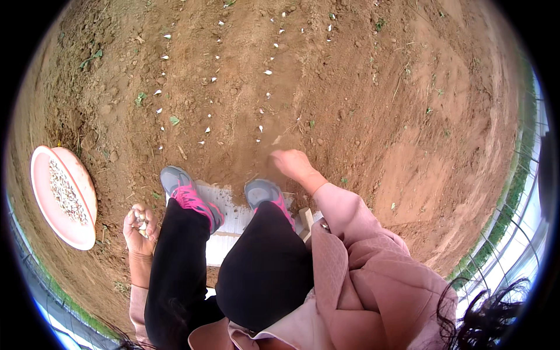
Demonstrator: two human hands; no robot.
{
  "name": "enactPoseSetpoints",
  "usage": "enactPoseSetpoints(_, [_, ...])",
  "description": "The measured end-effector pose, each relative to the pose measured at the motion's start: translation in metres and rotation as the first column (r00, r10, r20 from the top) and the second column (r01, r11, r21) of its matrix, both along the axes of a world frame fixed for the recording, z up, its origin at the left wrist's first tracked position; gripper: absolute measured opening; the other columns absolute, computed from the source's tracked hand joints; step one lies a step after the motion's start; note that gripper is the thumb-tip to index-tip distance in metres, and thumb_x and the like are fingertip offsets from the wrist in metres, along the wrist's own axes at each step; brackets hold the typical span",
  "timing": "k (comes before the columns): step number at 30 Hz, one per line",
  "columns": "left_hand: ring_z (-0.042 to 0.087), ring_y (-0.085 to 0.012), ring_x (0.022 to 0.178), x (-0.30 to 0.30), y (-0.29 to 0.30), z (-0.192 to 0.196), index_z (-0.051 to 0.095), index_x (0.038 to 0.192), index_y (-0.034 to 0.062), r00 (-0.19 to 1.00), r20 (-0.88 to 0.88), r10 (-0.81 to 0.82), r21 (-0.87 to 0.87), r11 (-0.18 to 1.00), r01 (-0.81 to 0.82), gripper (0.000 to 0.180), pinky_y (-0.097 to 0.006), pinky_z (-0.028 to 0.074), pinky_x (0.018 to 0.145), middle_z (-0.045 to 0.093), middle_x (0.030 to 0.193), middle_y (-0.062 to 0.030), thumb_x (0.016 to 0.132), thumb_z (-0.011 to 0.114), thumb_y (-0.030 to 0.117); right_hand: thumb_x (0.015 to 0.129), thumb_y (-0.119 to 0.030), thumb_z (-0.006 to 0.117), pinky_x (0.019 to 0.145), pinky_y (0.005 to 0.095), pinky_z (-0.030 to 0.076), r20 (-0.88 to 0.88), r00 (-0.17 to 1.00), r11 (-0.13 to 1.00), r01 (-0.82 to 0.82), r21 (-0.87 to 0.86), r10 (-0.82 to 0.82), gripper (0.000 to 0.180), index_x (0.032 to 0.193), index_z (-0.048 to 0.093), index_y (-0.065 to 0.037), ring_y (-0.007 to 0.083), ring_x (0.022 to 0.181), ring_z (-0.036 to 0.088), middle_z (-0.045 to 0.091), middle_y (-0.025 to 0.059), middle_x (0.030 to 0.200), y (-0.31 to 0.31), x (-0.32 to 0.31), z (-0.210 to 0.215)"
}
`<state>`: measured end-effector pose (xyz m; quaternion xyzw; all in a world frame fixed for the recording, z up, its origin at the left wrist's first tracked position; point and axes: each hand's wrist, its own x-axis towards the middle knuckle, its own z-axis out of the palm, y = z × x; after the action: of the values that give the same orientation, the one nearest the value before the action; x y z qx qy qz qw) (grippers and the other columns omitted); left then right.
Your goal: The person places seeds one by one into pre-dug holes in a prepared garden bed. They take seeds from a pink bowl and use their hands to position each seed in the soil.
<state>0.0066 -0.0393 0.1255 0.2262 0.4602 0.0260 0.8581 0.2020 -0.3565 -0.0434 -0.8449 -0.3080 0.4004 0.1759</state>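
Observation:
Cupped palm-up beside my left knee, my left hand (pixel 140 230) is closed around several pale garlic cloves (pixel 142 221). My right hand (pixel 296 166) reaches low over the soil (pixel 350 116), just ahead of my right shoe. Its fingers are smeared by motion, so whether they pinch anything does not show. White garlic cloves stand in the soil in rows running away from me; the closest one (pixel 261 128) is a little beyond my right hand. To the left of my left hand, a pink basin (pixel 42 160) holds a heap of more cloves (pixel 67 192).
My grey and pink shoes (pixel 175 179) rest at the edge of a white board (pixel 219 248). By my right shoe is a small piece of wood (pixel 305 221). Green weeds (pixel 175 121) dot the soil. A wire fence (pixel 519 216) runs along the far right.

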Motion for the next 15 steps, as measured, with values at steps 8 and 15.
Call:
enactPoseSetpoints(8, [0.041,-0.0136,0.043,0.024,0.001,-0.013,0.047,0.084,0.0077,0.998,0.033,-0.047,-0.029,0.998,0.048,0.02,-0.022,0.033,0.03,0.048,0.068,-0.0088,0.077,0.046,0.026,0.072,-0.02,0.047,0.076,0.0379,0.04,0.237,0.941,0.97,0.229,0.077,-0.241,0.032,0.104,0.049,-0.013,0.0312,0.085,0.052,0.056,0.0153,0.09,0.043,0.17,0.014])
enactPoseSetpoints(15, [0.041,-0.0129,0.043,0.014,0.004,-0.017,0.047,0.084,0.0085,0.999,-0.002,-0.036,-0.033,0.999,0.036,0.02,-0.021,0.033,0.03,0.048,0.068,-0.0085,0.077,0.045,0.027,0.067,-0.022,0.054,0.074,0.0362,0.041,0.74,0.543,0.916,0.287,0.28,-0.396,0.029,0.095,0.054,-0.015,0.0267,0.096,0.044,0.048,0.0111,0.1,0.065,0.272,0.003])
